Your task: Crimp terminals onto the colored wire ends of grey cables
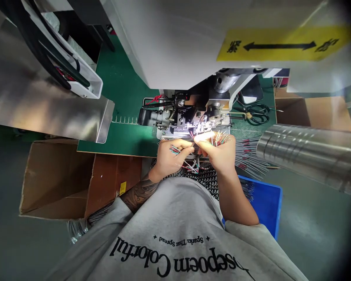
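Both of my hands are at the front of a crimping machine [190, 113], under its bright lamp. My left hand [172, 156] is closed with thumb and forefinger pinched, and thin coloured wires [174, 149] poke out of its grip. Fingers also closed, my right hand [219, 150] holds a bunch of thin wires with bare-looking tips [220, 138] and reaches close to the lit die area. Between the hands, a few wires run toward the machine. Below them hang more loose wire ends [194, 167] in red, green and white. Exactly which wire each fingertip pinches is too small to tell.
A strip of terminals [124, 120] feeds in from the left over the green table [125, 142]. Grey cables [250, 156] lie to the right, beside a metal cylinder [307, 156]. Cardboard boxes [57, 179] stand left; a blue bin [269, 199] sits lower right. Scissors [256, 115] lie behind.
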Action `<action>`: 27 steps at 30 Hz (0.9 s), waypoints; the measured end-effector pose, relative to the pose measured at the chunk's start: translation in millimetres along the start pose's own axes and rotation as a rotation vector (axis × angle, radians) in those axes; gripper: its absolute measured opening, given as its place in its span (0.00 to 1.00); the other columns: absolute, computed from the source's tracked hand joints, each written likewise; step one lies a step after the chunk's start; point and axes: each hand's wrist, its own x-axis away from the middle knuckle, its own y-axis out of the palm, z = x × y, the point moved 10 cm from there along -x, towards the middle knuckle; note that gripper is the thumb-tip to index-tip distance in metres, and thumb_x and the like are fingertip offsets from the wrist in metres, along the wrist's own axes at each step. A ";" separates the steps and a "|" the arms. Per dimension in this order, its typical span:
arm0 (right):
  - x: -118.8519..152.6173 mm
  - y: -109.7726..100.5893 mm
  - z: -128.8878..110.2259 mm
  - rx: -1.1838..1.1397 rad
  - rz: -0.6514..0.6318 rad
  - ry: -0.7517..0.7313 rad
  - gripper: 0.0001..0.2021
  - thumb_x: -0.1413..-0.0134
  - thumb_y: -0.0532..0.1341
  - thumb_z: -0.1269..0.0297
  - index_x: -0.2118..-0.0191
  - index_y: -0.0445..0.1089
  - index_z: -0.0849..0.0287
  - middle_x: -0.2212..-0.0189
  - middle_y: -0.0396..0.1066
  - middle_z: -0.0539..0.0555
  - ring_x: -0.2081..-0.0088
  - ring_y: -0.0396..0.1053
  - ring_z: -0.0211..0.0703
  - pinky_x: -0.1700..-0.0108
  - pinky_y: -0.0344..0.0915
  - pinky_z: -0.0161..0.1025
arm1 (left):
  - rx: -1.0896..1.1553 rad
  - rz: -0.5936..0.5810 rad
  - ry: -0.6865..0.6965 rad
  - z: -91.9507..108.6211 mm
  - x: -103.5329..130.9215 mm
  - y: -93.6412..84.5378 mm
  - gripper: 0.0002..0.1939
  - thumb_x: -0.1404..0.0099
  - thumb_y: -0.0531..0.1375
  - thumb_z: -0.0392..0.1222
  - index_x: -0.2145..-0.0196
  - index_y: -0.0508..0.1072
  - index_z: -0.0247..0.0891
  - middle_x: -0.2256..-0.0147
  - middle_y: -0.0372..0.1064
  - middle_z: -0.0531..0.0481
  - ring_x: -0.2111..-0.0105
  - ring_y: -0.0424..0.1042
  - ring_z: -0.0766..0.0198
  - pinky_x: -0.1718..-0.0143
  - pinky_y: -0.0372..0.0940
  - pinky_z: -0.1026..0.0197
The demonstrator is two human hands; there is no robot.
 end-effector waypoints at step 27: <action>5.7 -10.2 -0.2 0.004 0.165 -0.058 0.26 0.38 0.74 0.45 0.81 0.68 0.49 0.83 0.67 0.49 0.78 0.65 0.46 0.71 0.69 0.49 | -0.136 0.045 0.208 33.9 -8.3 5.5 0.09 0.27 0.68 0.37 0.66 0.86 0.38 0.69 0.84 0.48 0.70 0.79 0.61 0.63 0.72 0.57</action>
